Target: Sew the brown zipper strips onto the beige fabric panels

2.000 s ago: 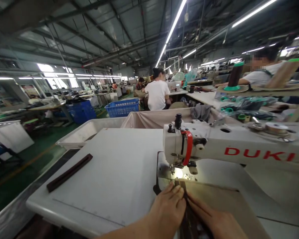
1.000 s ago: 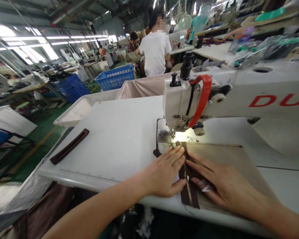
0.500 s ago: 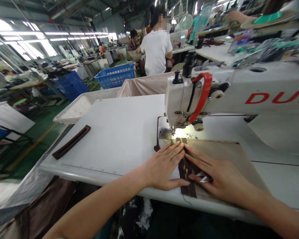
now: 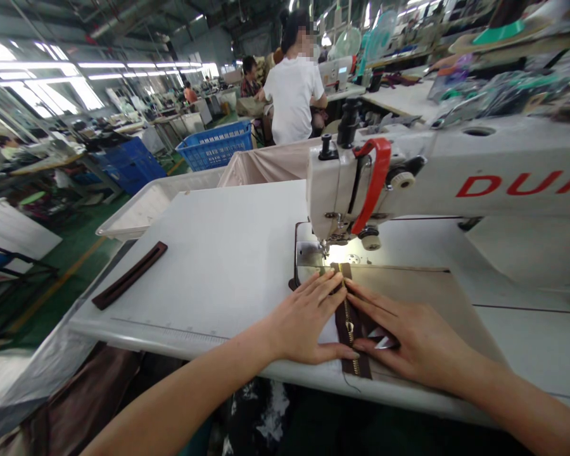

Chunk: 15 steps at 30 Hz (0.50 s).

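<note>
A dark brown zipper strip (image 4: 346,310) with gold teeth lies at the front of the sewing machine's needle area, beside a beige fabric panel (image 4: 437,297). My left hand (image 4: 301,320) rests flat on the strip's left side, its fingertips near the presser foot (image 4: 323,248). From the right, my right hand (image 4: 408,329) presses the strip's other edge and the beige panel. A small shiny metal tool (image 4: 384,340) is held under my right hand's palm and fingers, partly hidden. The gold zipper pull (image 4: 350,326) shows between both hands.
The sewing machine head (image 4: 332,190) stands just beyond my hands. A dark brown slotted strip (image 4: 130,275) lies on the table's left part. Behind the table (image 4: 228,240) are a white bin (image 4: 140,206), a blue basket (image 4: 213,147) and a seated person in white (image 4: 292,95).
The whole view has shifted slightly, so things appear a little further left. My hands keep almost the same place on the zipper strip and fabric.
</note>
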{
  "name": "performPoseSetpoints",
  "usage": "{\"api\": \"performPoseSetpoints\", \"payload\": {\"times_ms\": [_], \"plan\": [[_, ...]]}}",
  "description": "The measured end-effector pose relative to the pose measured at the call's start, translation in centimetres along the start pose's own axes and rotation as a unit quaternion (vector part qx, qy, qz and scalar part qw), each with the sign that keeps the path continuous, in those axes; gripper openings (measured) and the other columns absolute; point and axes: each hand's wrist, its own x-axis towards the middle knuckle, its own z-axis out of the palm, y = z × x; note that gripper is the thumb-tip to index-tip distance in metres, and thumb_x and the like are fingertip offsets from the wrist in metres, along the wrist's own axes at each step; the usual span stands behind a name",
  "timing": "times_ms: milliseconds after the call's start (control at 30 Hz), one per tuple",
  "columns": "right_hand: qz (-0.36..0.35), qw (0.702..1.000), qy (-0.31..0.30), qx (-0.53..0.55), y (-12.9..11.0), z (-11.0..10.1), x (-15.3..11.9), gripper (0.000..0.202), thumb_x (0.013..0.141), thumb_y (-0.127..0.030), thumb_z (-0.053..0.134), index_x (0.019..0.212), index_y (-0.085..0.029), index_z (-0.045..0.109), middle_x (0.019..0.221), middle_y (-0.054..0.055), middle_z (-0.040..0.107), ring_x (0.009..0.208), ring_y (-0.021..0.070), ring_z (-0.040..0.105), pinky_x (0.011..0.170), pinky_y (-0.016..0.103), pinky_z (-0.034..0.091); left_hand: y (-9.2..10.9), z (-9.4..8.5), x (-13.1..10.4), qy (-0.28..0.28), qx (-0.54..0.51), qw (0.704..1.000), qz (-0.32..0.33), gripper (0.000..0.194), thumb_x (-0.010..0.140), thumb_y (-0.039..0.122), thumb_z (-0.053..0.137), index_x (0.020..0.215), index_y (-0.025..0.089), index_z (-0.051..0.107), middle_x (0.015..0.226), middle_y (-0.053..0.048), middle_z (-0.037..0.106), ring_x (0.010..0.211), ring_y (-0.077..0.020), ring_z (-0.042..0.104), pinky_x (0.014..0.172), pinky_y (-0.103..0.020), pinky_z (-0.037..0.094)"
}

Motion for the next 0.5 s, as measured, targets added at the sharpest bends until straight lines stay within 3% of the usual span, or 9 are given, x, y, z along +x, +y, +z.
{"api": "performPoseSetpoints", "payload": {"times_ms": [300,500], "plan": [[0.006,1.000,-0.021,-0.009,-0.15,0.24,-0.18,0.066,0.086,-0.034,0.051,0.144,-0.009,0.030,0.145,0.020,0.039,0.111,0.0242,0.061,0.083,0.037,0.057,0.25,-0.39,-0.12,-0.003,-0.014,1.000,-0.009,0.084,0.086,0.061,0.053,0.140,0.000,0.033,0.152,-0.023,0.026,0.145,-0.0265,0.014,0.120,-0.043,0.016],[-0.013,1.000,0.006,-0.025,-0.54,-0.13,0.65,0.081,0.083,-0.032,0.051,0.149,-0.006,0.013,0.137,0.020,0.049,0.109,0.0220,0.062,0.081,0.031,0.057,0.39,-0.78,-0.53,-0.012,-0.029,0.999,-0.013,0.084,0.090,0.063,0.043,0.144,0.000,0.027,0.155,-0.022,0.019,0.146,-0.0263,0.008,0.120,-0.043,0.015]]}}
